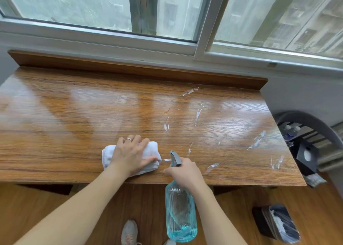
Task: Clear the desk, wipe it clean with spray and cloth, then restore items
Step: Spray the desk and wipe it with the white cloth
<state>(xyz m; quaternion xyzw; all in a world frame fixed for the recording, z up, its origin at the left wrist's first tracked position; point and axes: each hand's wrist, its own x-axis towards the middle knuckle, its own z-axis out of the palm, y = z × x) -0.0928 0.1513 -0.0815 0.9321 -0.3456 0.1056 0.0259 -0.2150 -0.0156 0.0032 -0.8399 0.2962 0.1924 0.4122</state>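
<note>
The wiping step is on. The left hand (132, 153) presses flat on the white cloth (148, 152) near the desk's (74, 115) front edge. The right hand (185, 172) grips the blue spray bottle (181, 213). Next, I think, rub the white smears (199, 111) to the right.

a home, by the look of it, an upper-floor flat: a wood-grain tabletop (92, 100) pushed against a sliding window (167, 13), apartment blocks (306, 27) outside the glass, wooden floor (37, 204) below, and a sneaker (129, 231) on the person's foot.
</note>
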